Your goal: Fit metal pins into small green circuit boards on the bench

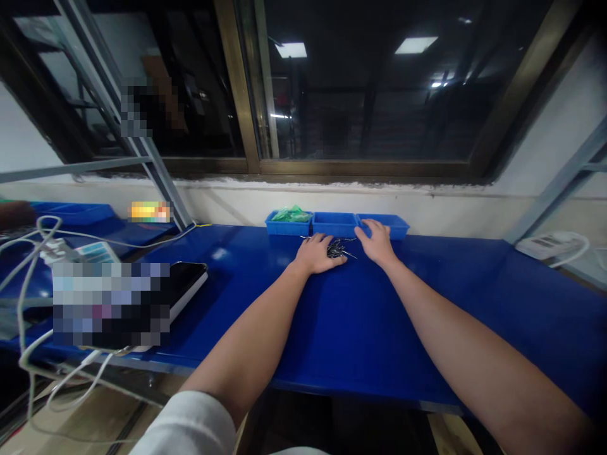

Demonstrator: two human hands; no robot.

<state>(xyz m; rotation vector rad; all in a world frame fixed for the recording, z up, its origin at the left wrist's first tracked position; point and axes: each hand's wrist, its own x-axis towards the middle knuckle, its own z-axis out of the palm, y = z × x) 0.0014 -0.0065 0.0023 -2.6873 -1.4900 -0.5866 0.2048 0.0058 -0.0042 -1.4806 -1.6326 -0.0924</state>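
Two bare hands are held at the far side of the glossy blue counter (341, 328), where a loose heap of thin, dark, shiny metal pieces (336, 249) is seen. The heap is partly enclosed by the left hand (313, 254), its thumb parted from its fingers; whether any piece is pinched cannot be told. The right hand (378, 242) is held with fingers parted at the near edge of the right-hand blue plastic bin (399, 229); no held piece can be made out. Beside it are set the middle blue plastic bin (334, 231) and a left-hand one, by which crumpled green plastic (292, 215) is held. Handling of the heap appears to be in hand; for any lifting, careful separation of the crossed pieces would be called for.
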